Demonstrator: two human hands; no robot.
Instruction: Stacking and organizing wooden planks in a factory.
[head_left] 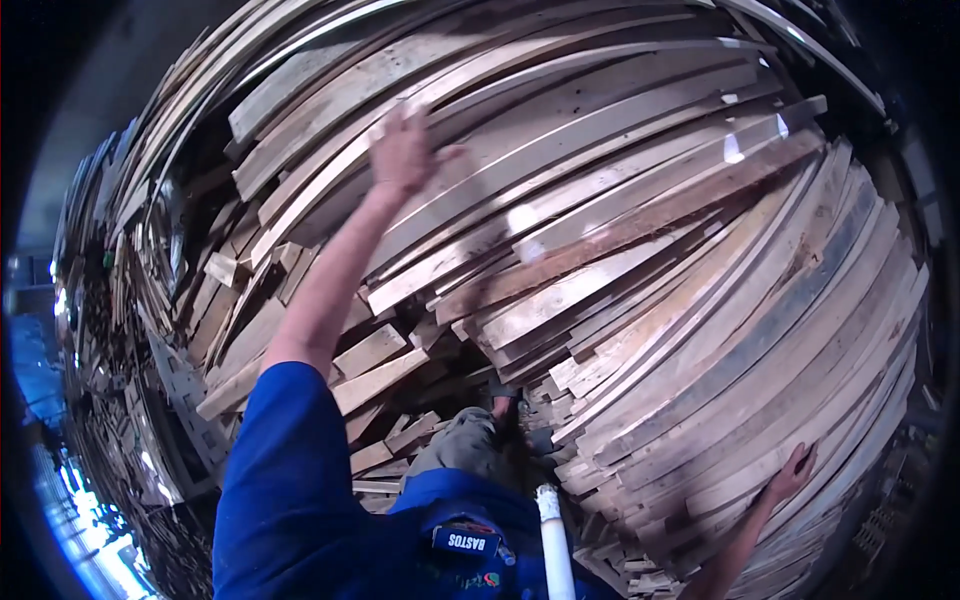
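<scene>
My left hand [402,152] is stretched out over a big pile of long rough-sawn boards [590,115], its thumb apart from the fingers. The fingertips are slightly blurred; whether they touch the wood I cannot tell. Nothing shows in that hand. Down at the right, my right hand [793,474] lies by the edges of a second stack of boards [700,390], fingers apart and holding nothing visible. A darker brown board [640,228] lies slantwise along the near side of the upper pile, where several board ends stick out unevenly.
Short wooden offcuts [372,352] lie jumbled below my left arm. My legs [465,445] stand in a narrow gap between the piles. More wood scraps [110,400] heap up at the far left. A white cigarette [555,545] juts into view at the bottom; a small blue box [466,541] sits at my chest.
</scene>
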